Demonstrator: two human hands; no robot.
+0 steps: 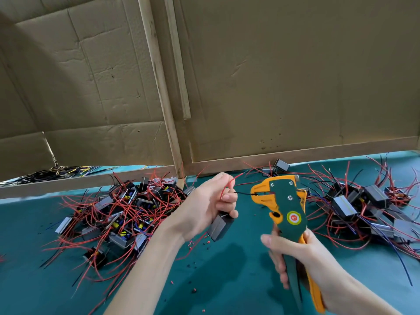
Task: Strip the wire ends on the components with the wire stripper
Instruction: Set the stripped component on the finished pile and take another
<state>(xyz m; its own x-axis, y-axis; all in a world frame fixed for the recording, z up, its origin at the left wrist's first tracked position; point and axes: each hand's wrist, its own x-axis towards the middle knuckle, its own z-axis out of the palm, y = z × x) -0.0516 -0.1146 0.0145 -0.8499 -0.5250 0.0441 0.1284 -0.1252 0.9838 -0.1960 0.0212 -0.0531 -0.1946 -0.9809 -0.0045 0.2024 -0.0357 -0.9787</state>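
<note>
Red-wired parts (118, 214) lay heaped at left. My left hand (204, 208) gripped one component (222, 227), its black wire (244, 193) reaching into the stripper (285, 201); my right hand (304, 255) clasped its handles. I judged a straight feed, then one firm squeeze. Bare mat (227, 280) lay below; another heap (354, 208) crowded the right.

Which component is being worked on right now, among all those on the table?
On the teal table cover, look between the left pile and the right pile of wired components. There the left hand holds one grey box-shaped component. Unlike the others, it is in a hand, and its black wire runs into the wire stripper that the right hand grips.
</note>
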